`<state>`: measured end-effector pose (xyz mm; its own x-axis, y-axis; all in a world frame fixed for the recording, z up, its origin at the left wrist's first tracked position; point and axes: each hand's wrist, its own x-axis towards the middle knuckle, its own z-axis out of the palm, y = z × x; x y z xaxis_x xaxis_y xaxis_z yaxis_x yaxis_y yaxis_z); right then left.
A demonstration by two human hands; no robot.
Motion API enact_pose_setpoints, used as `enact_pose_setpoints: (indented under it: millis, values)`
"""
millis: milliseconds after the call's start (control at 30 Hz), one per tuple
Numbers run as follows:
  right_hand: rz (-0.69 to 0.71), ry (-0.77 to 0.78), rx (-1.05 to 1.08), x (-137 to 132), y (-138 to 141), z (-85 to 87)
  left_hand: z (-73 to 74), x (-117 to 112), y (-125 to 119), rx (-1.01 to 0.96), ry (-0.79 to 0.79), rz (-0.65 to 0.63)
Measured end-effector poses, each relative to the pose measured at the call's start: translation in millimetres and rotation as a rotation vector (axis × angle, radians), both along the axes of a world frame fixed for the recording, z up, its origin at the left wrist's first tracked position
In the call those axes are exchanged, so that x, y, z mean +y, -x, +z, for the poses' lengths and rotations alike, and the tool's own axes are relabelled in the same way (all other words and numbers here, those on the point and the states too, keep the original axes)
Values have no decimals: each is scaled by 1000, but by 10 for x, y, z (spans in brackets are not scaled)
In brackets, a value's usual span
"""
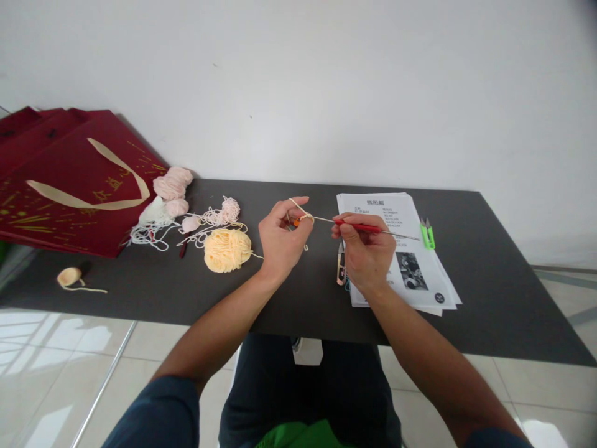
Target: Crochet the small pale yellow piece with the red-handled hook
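Note:
My left hand (280,239) is closed in a pinch on a strand of cream yarn (301,214) looped over its forefinger, just above the dark table. My right hand (366,252) grips a crochet hook with a red handle (361,228); its metal tip points left into the yarn loop at my left fingertips. A loose ball of cream yarn (227,249) lies on the table left of my left hand, with a strand running toward that hand.
Dark table (489,280) against a white wall. Printed sheets (401,255) lie under my right hand, green snips (428,234) on their right edge, and a small clip-like tool (341,267) beside them. Pink and white yarn bits (175,199), red gift bags (69,180), small cream piece (69,277) at left.

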<state>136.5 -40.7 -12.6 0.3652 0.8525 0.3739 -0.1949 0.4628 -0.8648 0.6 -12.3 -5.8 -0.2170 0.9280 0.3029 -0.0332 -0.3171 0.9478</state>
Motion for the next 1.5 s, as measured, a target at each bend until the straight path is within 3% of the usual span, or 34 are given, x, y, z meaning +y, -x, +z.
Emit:
enact_pose_setpoints:
  millis: [567, 867, 1133, 1233, 1367, 1500]
  values:
    - [75, 49, 79, 44, -36, -31, 5, -1, -29, -66, 13, -51]
    - [-49, -40, -70, -68, 5, 32, -17, 12, -31, -66, 11, -27]
    - [-63, -73, -156, -114, 10, 32, 12, 8, -39, -59, 47, -26]
    - [-4, -3, -12, -58, -22, 46, 16, 11, -44, -80, 52, -47]
    - [207, 143, 233, 62, -86, 51, 16, 13, -47, -121, 63, -111]
    - [314, 234, 340, 123, -94, 26, 13, 13, -51, -166, 91, -149]
